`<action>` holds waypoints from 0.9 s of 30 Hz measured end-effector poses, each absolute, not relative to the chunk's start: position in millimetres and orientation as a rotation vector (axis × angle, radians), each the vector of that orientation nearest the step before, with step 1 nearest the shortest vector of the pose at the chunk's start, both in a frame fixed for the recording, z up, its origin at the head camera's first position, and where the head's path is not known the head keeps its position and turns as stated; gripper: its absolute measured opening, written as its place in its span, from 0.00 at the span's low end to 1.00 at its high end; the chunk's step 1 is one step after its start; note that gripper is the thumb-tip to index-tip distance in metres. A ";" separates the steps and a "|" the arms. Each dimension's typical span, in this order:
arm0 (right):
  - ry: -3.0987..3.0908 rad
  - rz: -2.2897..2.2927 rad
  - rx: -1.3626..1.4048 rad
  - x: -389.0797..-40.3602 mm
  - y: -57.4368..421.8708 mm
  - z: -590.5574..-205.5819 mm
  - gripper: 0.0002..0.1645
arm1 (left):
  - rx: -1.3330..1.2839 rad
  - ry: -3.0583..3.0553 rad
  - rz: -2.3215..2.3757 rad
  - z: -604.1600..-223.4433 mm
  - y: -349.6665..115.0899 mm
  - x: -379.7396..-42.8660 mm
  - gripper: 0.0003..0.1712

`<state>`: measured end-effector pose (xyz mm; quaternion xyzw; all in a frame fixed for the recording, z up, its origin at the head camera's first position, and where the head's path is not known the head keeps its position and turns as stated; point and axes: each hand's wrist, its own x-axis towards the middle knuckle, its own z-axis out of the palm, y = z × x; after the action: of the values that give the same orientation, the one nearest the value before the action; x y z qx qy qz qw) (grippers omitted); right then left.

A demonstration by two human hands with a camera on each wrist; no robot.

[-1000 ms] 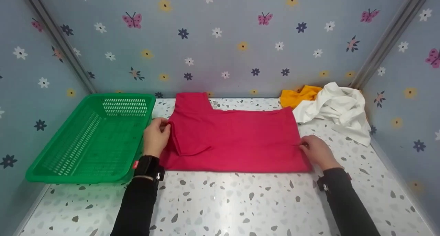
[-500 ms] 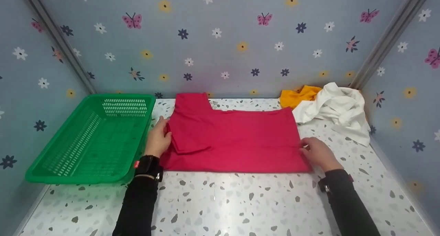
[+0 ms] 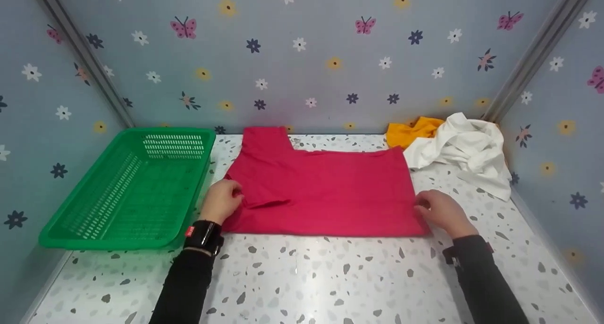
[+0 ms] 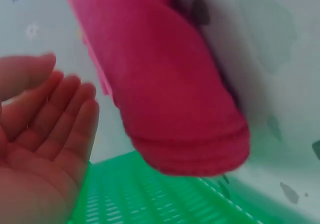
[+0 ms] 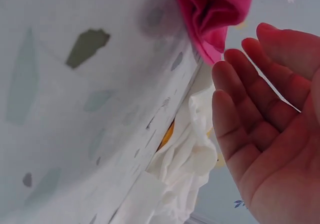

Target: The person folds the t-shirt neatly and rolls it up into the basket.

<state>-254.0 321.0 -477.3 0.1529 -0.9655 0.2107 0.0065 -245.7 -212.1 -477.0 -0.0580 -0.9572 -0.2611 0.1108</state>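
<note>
A red T-shirt (image 3: 339, 187) lies folded on the speckled table, its left part rising higher than the rest. My left hand (image 3: 222, 202) hovers at the shirt's left edge. In the left wrist view, the fingers of that hand (image 4: 50, 129) are relaxed, with nothing between them and thumb, beside the shirt's rounded fold (image 4: 170, 94). My right hand (image 3: 446, 211) is at the right edge of the shirt. Seen from the right wrist, this hand (image 5: 275, 114) has loosely bent fingers near the shirt's folded end (image 5: 217, 14), holding nothing.
A green plastic basket (image 3: 127, 244) with perforated sides stands to the left. At the back right lie a crumpled white cloth (image 3: 467, 147) and an orange cloth (image 3: 413, 130). Patterned wall panels (image 3: 311, 45) enclose the table (image 3: 302, 277) at the back and sides.
My left hand has let go of the shirt's left fold and moved down along that edge; the fold there lies flatter. My right hand has loosened from the right edge, nearly in place.
</note>
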 end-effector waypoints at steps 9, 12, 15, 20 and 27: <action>-3.069 0.540 0.596 -238.7 306.4 -471.9 0.05 | -0.315 -2.928 -0.575 -479.4 -191.5 -241.4 0.14; -3.095 0.500 0.640 -234.0 301.9 -472.4 0.06 | -0.336 -2.915 -0.460 -481.8 -187.6 -241.5 0.16; -3.118 0.453 0.673 -230.1 298.6 -474.6 0.08 | -0.344 -2.898 -0.371 -484.4 -184.5 -241.6 0.15; -3.120 0.433 0.716 -226.4 296.7 -477.9 0.08 | -0.342 -2.853 -0.328 -489.7 -180.7 -242.4 0.11; -3.152 0.432 0.654 -227.8 298.2 -484.2 0.08 | -0.246 -2.757 -0.367 -490.4 -171.6 -246.2 0.04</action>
<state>-227.8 298.2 -484.2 0.2011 -0.9691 0.1327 -0.0532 -246.2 -171.6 -490.4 -0.0867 -0.9723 -0.1294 0.1740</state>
